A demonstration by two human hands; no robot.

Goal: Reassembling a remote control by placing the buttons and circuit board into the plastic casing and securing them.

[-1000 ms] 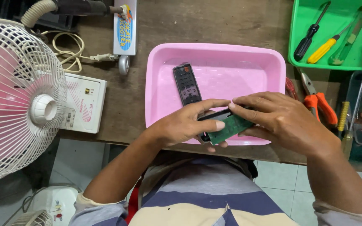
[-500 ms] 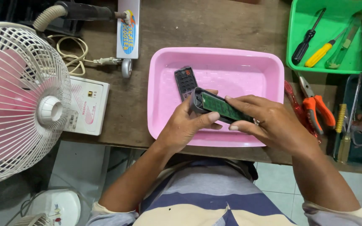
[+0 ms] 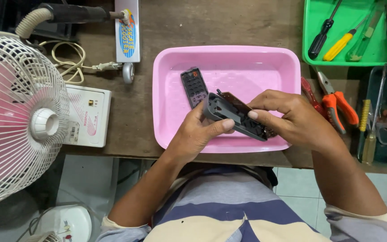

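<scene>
Between our hands: left hand [image 3: 198, 134], right hand [image 3: 294, 118] both in closed grip on grey plastic remote shell [image 3: 234, 117]. Beyond grip, flat keypad cover [image 3: 194, 86] in glossy pink tray [image 3: 171, 112]; pliers [image 3: 334, 101] right on wooden desk [image 3: 131, 130].

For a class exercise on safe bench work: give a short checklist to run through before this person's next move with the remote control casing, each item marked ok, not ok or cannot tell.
1. Both hands grip the grey remote casing: ok. Left hand holds its near end, right hand its far end.
2. Casing held over the pink tray, so loose parts drop in: ok.
3. Black keypad panel lies apart in the tray: ok.
4. Circuit board seated in the casing: cannot tell; only a dark edge shows.
5. Orange-handled pliers lie close to the right hand: ok.
6. Fan switched off: cannot tell.
</scene>
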